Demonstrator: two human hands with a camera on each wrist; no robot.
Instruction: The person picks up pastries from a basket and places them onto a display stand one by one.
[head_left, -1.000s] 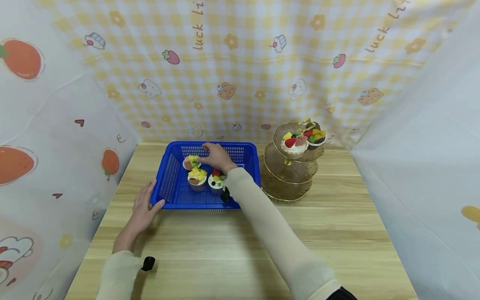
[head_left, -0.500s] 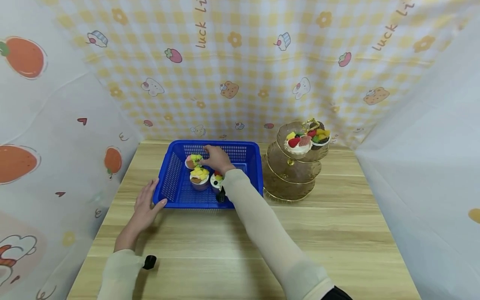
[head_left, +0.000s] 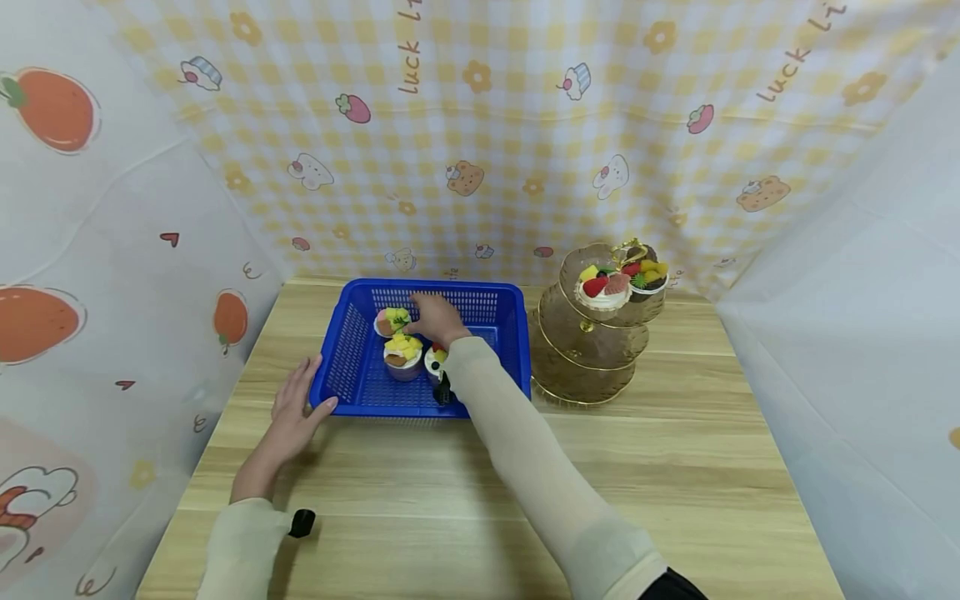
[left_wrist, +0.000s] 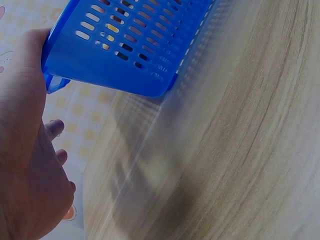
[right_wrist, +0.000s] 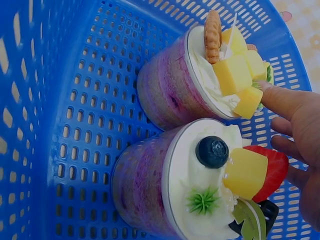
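Blue plastic walled the basket [head_left: 390, 411], probably steadied by the left hand [head_left: 295, 412], fingers spread at its near-left corner; inside, the right hand [head_left: 441, 319] held parted fingers beside the rearmost cupcake [head_left: 391, 322] of 3, grip unclear.

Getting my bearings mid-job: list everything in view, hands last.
Table: one, pale wood, underneath.
Basket: one, blue, on table.
Yellow-topped cup: one, purple and white, in basket.
Blueberry cup: one, purple and white, beside yellow-topped cup.
Rear cup: one, pink and yellow topping, behind yellow-topped cup.
Tiered stand: one, brown and gold, right of basket.
Cream dessert: one, white and red, stand's top tier.
Fruit cup: one, dark and orange, beside cream dessert.
Checked cloth: one, yellow and white, behind.
Side sheets: two, mostly white, left and right.
Wrist devices: two, black, at wrists.
Sleeves: two, cream, on arms.
Left hand: one, at basket's near-left corner.
Right hand: one, in basket by rear cup.
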